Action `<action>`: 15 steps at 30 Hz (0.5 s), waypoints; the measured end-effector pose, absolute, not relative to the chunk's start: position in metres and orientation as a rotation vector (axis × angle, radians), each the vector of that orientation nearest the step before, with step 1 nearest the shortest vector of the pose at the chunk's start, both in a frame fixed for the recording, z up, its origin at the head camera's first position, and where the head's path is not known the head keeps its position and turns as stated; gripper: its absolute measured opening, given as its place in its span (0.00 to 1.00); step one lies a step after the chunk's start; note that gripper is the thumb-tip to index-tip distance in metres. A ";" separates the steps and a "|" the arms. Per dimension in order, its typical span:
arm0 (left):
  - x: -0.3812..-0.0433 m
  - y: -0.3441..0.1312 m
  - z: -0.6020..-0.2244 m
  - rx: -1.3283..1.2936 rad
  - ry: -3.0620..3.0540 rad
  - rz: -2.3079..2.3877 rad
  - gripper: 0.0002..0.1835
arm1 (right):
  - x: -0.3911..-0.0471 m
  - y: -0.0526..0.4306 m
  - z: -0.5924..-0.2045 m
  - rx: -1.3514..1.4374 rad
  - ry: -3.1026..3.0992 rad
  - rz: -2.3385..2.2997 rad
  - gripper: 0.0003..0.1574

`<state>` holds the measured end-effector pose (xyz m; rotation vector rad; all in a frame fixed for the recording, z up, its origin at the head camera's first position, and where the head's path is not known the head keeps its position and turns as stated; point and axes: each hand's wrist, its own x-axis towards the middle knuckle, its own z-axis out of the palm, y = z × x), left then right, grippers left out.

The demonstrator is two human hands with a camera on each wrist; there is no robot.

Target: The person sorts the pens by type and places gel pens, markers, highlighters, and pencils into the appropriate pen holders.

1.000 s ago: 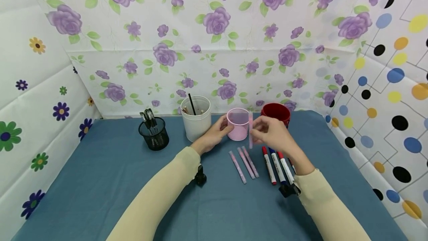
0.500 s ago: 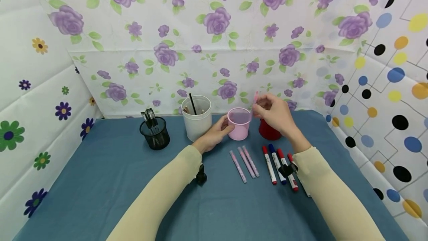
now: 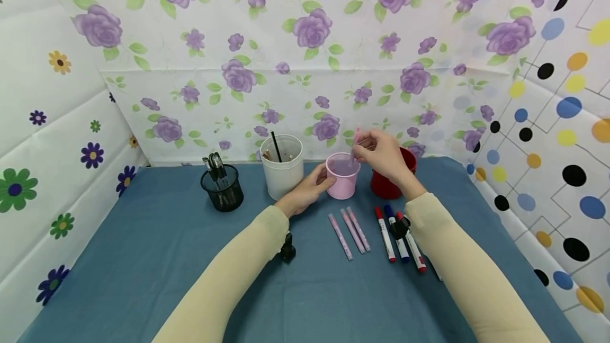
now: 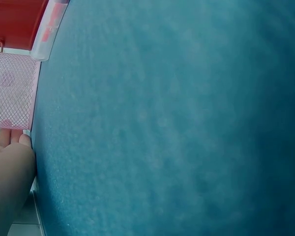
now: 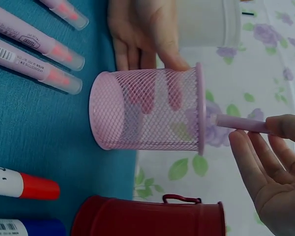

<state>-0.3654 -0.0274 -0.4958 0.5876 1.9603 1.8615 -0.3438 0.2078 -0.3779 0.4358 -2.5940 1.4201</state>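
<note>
My left hand (image 3: 307, 192) holds the pink mesh pen cup (image 3: 342, 187), thumb on the near side; fingers show through the mesh in the right wrist view. Above the cup's rim, my right hand (image 3: 381, 155) pinches a lilac-pink highlighter (image 5: 241, 123) between thumb and fingers. Its lower end is right at the cup's mouth. Seen from the right wrist, the mesh cup (image 5: 152, 108) contains no pens. On the cloth in front lie three more pink highlighters (image 3: 340, 237) with clear caps. The left wrist view catches only part of the left hand (image 4: 12, 172) and cup.
A dark red bucket (image 3: 385, 187) stands right of the pink cup. Left are a white container (image 3: 282, 179) with a black stick and a black mesh cup (image 3: 224, 197) with pens. Several whiteboard markers (image 3: 385, 237) lie at front right, partly under the right sleeve.
My right hand has raised the highlighter from beside the pink cup, then shifted it left over the rim. The left hand stays on the cup.
</note>
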 end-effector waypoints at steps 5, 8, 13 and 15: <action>-0.368 -0.027 -0.498 0.583 1.968 1.872 0.34 | -0.353 0.204 -0.382 0.427 -2.617 1.475 0.17; -0.368 -0.027 -0.498 0.581 1.970 1.871 0.34 | -0.356 0.202 -0.384 0.416 -2.650 1.472 0.17; -0.366 -0.026 -0.497 0.575 1.975 1.861 0.35 | -0.358 0.203 -0.388 0.400 -2.689 1.488 0.17; -0.366 -0.026 -0.497 0.578 1.976 1.857 0.35 | -0.359 0.203 -0.389 0.391 -2.695 1.506 0.17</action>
